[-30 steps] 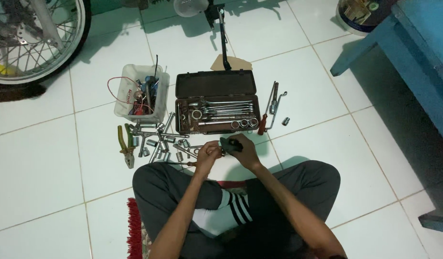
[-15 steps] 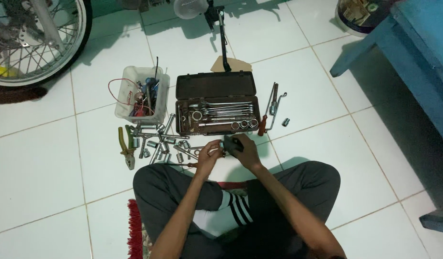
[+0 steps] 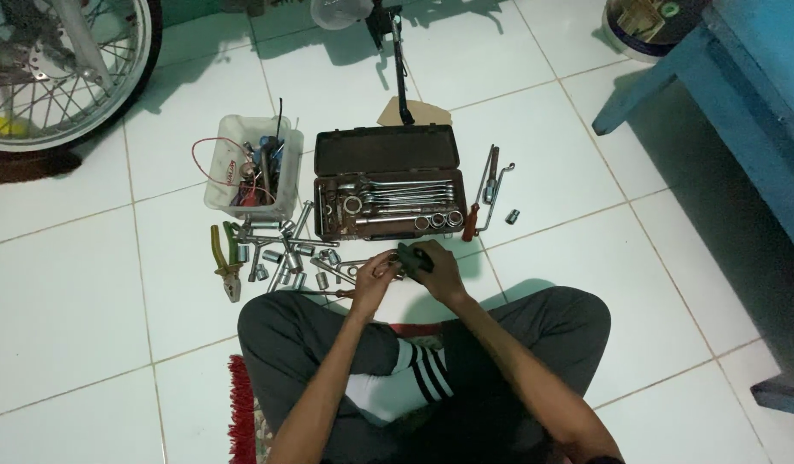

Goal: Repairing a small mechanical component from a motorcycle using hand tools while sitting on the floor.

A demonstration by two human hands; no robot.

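I sit cross-legged on a white tiled floor. My right hand (image 3: 436, 271) grips a small dark part (image 3: 412, 256) just in front of my knees. My left hand (image 3: 375, 279) pinches a small metal piece against that part's left side; what the piece is cannot be made out. Right beyond both hands lies an open brown tool case (image 3: 388, 182) filled with wrenches and sockets. Loose sockets and extension bars (image 3: 285, 249) are scattered on the floor to the left of my hands.
A clear plastic tub (image 3: 242, 176) of wires and tools stands left of the case, pliers (image 3: 228, 265) below it. A screwdriver and bent bar (image 3: 485, 193) lie right of the case. A spoked wheel (image 3: 62, 73) is top left, a blue bench (image 3: 741, 103) at the right.
Both hands stay together over the small dark part with only slight finger movement. Nothing else has moved.
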